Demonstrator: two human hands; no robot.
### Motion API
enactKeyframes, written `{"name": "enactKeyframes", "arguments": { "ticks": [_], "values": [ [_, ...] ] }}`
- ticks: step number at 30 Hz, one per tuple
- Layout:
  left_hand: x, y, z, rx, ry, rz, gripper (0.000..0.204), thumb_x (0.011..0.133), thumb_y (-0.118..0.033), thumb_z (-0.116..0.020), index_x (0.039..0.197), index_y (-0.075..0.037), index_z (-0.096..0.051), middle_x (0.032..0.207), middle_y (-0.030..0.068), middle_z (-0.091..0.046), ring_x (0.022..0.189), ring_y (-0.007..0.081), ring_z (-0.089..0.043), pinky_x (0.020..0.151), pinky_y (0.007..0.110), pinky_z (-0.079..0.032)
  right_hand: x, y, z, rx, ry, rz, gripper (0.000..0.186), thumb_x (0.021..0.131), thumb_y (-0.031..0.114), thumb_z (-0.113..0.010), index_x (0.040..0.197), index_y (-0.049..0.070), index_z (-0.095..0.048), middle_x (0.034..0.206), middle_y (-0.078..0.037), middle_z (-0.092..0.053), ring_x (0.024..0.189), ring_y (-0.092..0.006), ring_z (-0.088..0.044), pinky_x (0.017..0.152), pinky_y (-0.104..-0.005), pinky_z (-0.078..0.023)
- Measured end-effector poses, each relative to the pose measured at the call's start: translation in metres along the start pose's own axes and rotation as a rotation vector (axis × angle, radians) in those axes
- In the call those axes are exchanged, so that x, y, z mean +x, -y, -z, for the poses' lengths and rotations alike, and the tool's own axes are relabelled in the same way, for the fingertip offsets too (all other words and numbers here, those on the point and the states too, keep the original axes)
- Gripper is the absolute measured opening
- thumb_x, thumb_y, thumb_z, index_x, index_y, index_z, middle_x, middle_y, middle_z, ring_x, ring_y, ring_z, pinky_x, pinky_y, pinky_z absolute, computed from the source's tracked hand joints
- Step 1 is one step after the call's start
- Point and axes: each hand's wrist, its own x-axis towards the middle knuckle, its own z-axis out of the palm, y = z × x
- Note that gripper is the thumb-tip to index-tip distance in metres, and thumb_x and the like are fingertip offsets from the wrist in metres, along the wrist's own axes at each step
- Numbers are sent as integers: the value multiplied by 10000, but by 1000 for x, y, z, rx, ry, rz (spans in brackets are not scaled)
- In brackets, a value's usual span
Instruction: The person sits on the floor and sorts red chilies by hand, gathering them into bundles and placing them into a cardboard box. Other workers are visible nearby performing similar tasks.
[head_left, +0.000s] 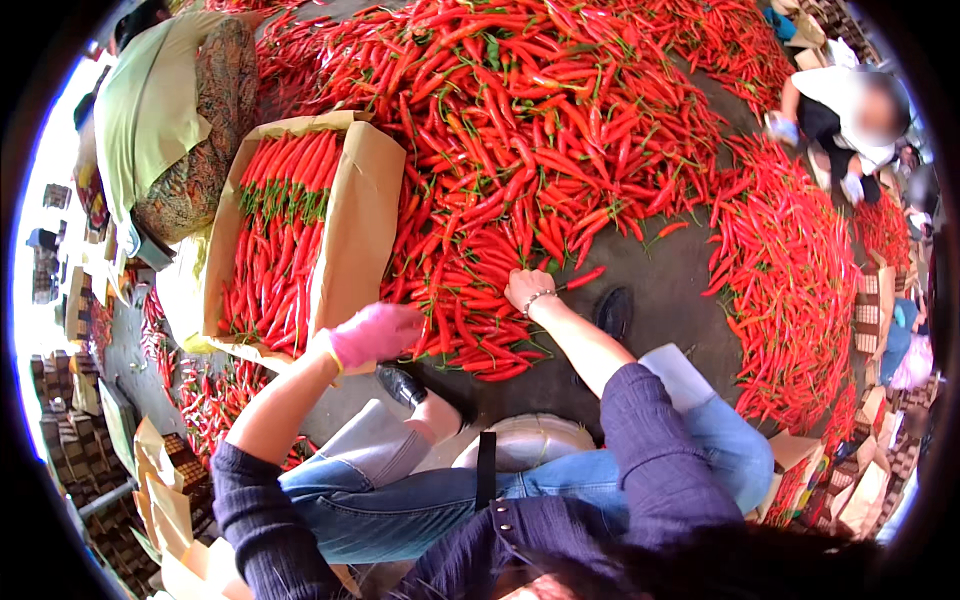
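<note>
Your hands apart: pink-gloved left hand (375, 335) at near edge of chili heap (520, 170), bare right hand (530, 288) curled against it; can't tell if either grips. Heap on floor (660, 290), right of open box (365, 210). Lift few lightly, stems aligned.

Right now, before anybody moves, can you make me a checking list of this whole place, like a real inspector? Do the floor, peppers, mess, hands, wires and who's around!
Surface: dark floor, partly covered by peppers.
Peppers: big loose red pile; open cardboard box holding red peppers in rows.
Clutter: brown paper or card pieces at lower left.
Left hand: pink glove, between the box and the pile; grip unclear.
Right hand: no glove, at the pile's near part; grip unclear.
Cables: nothing seen.
Surroundings: person in light green, left; person in white, right; another pepper pile, right.
</note>
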Motion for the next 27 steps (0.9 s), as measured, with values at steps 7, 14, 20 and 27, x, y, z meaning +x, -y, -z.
{"name": "enactKeyframes", "arguments": {
  "ticks": [7,14,20,27],
  "values": [
    [145,-59,-40,-259,-183,-70,358,871,-279,-525,1121,-35,-602,941,206,-657,919,352,-626,782,427,-486,-69,-73,-19,698,-587,129,175,759,144,-591,882,21,-602,787,-194,-608,743,-384,-604,697,-437,-472],
    [266,-68,-131,-65,-528,73,306,852,-273,-549,1085,-75,-568,974,196,-655,909,355,-624,772,455,-485,-42,-136,40,442,-725,-101,220,713,75,-646,932,88,-653,912,-134,-651,850,-323,-637,695,-426,-526],
    [241,-39,-150,-461,-633,-103,284,860,-150,-568,1141,-104,-571,889,150,-646,803,294,-637,724,416,-491,25,-178,36,-457,-401,177,133,786,135,-574,812,51,-674,1030,-113,-558,847,-249,-614,594,-338,-551],
    [171,-88,-115,-1286,-466,5,524,936,-110,-522,1427,-95,-340,754,25,-564,562,81,-495,535,242,-474,-17,-184,83,-20,-214,280,215,722,172,-671,918,84,-663,940,-122,-645,801,-320,-646,677,-435,-525]
  ]
}}
